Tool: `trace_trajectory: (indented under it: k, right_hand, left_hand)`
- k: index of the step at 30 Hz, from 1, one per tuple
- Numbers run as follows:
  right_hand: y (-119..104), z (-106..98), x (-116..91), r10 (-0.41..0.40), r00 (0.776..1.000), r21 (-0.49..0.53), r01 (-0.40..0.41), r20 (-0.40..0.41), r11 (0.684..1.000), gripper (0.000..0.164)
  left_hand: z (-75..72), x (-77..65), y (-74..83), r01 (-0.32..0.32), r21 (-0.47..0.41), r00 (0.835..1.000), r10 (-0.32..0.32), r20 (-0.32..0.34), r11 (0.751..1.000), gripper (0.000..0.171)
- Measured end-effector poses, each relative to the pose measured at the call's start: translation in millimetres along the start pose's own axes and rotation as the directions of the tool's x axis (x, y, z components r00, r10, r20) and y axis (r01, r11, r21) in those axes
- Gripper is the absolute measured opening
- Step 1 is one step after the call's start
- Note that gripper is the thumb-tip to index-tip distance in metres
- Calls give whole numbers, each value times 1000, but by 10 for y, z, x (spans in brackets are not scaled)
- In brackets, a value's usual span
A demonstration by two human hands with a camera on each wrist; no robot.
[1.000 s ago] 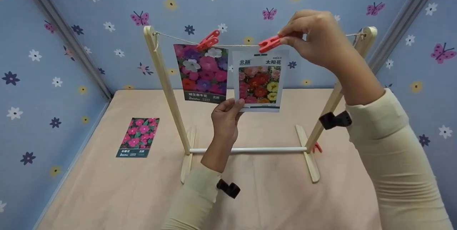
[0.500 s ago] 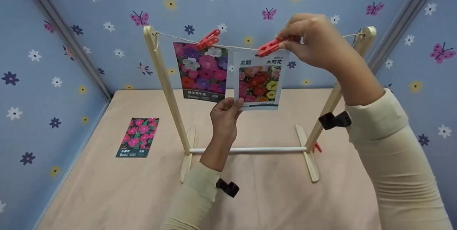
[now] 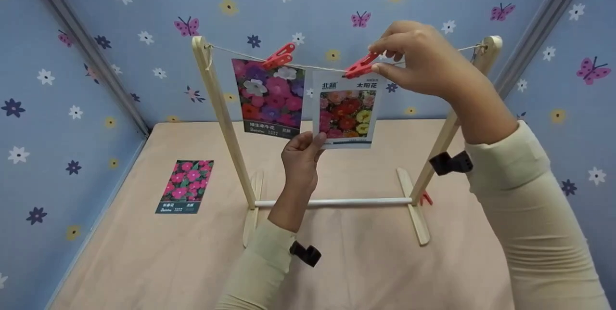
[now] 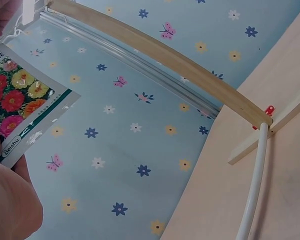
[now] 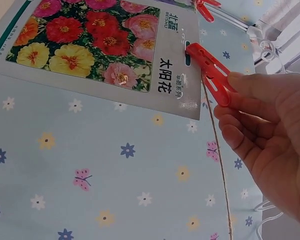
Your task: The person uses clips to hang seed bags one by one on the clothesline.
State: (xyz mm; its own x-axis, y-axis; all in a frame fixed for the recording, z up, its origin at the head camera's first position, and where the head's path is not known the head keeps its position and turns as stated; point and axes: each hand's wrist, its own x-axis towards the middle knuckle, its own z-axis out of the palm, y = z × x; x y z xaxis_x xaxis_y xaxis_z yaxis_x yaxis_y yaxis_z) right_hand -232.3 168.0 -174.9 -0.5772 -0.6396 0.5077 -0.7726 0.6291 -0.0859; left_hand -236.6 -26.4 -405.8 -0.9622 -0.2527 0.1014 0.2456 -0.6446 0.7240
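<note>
My right hand (image 3: 423,59) pinches the handle ends of a red clothespin (image 3: 360,66) between thumb and fingers. The pin's jaws sit over the string (image 3: 322,68) and the top edge of a white-bordered seed packet (image 3: 345,115), right by its hang hole in the right wrist view. Lower down, my left hand (image 3: 299,163) pinches that packet's bottom left corner, thumb in front. Beside it a purple-and-pink seed packet (image 3: 272,100) hangs from the string under another red clothespin (image 3: 279,57). In the left wrist view, the held packet (image 4: 27,100) slants across the left edge.
A wooden stand with a left post (image 3: 224,127), a right post (image 3: 440,144) and a white crossbar (image 3: 337,202) carries the string. A third seed packet (image 3: 185,186) lies flat on the pink cloth (image 3: 144,262) at left. A spare red clothespin (image 3: 426,198) lies behind the right foot.
My right hand has moved slightly down and left with the clothespin, whose handles now stand wider apart. The pin has come down over the packet's top edge. My left hand keeps its grip.
</note>
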Motion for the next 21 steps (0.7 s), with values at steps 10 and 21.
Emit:
trace_trajectory:
  k: [10,21]
  right_hand:
    - [38,18,-22,5,999,46,-3,-46,999,33]
    - [153,89,-201,-76,971,230,129,-226,965,38]
  left_hand:
    - [-29,-13,-4,-16,5,1000,16,15,1000,9]
    - [-64,-37,16,20,21,998,-22,63,1000,12]
